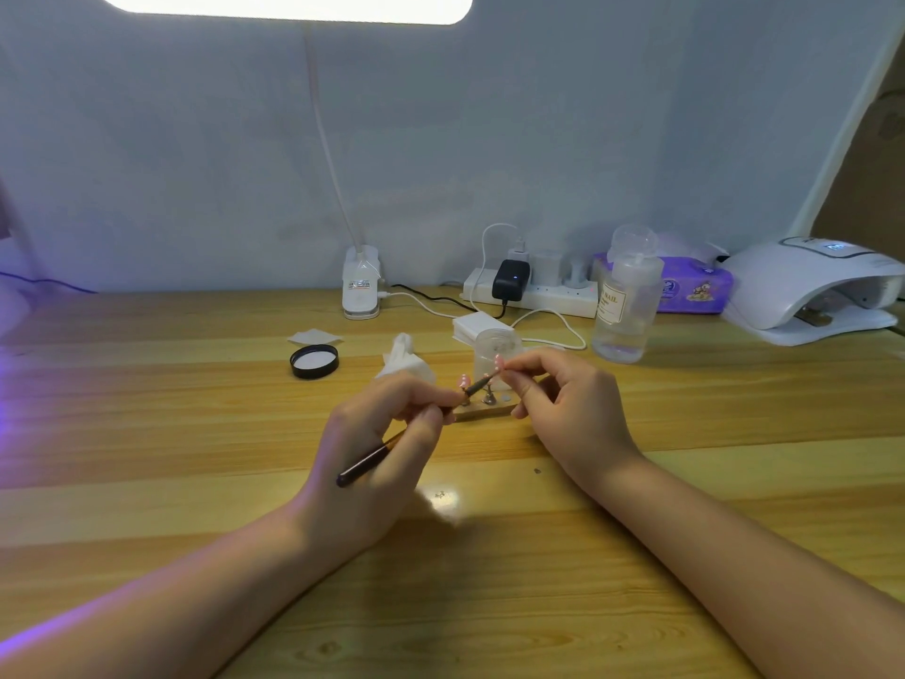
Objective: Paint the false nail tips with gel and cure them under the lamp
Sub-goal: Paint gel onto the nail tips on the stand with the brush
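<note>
left hand [387,433] fingers grip brush [392,443] | right hand [563,399] fingers pinch nail tip [499,361] | pump bottle [624,306], curing lamp [813,286] behind

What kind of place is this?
Probably a home nail-art desk: a curing lamp at the far right, a pump bottle, and nail tips on a small stand between the hands.
</note>
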